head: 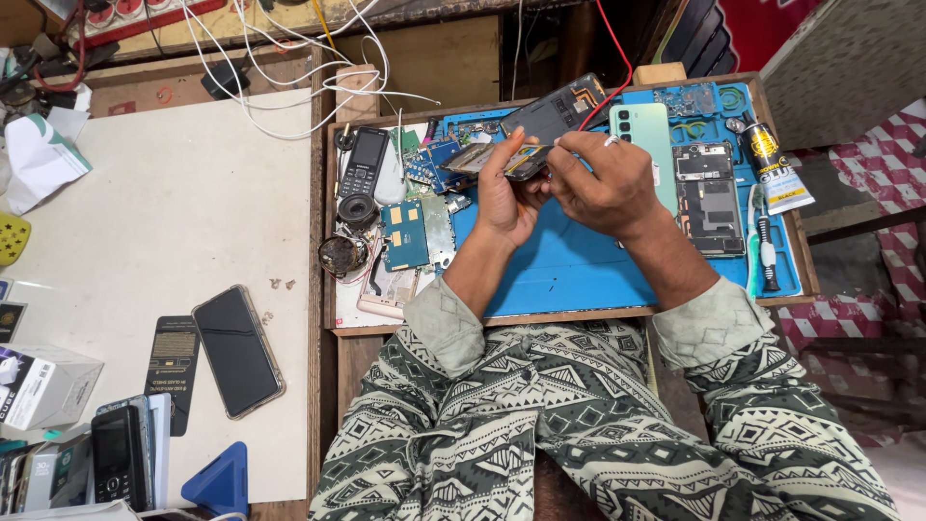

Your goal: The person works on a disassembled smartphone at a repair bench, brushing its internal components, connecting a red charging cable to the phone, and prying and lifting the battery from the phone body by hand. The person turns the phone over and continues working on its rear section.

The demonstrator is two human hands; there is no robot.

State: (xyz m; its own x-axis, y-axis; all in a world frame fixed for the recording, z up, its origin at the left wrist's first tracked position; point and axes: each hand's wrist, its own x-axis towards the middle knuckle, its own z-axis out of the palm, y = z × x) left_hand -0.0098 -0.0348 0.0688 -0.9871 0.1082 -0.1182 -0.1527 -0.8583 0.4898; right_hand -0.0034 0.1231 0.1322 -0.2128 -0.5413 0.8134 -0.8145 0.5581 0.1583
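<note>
Circuit board (526, 161), small and dark with a few gold-coloured patches, sits pinched between the fingertips of the left hand (506, 198), raised just above the blue work mat (569, 270) and tilted toward the camera. The left fingers are closed around its lower edge. The right hand (603, 183) comes in from the other side with thumb and forefinger pressed together at the board's right end; something thin may sit between them, but it is too small to tell. A ring shows on 1 right finger.

Judging from this grip, the main risk is a slip: the board is held by its edges only, so a harder push from the right fingers could twist it out and drop it among the loose parts below. Pressure at one end could also bend it or lift a small component.

A red wire (617, 68) hangs down just behind the hands and could snag on a wrist. Close to the left hand lie 2 more boards, a blue circuit board (403, 234) and a silvery one beside it, plus a black keypad phone (365, 162). To the right rest a mint green phone back (644, 135), an opened phone (709, 198), a glue tube (776, 166) and a screwdriver (767, 253). Well apart, on the white table (174, 203), lies a black smartphone (237, 349).
</note>
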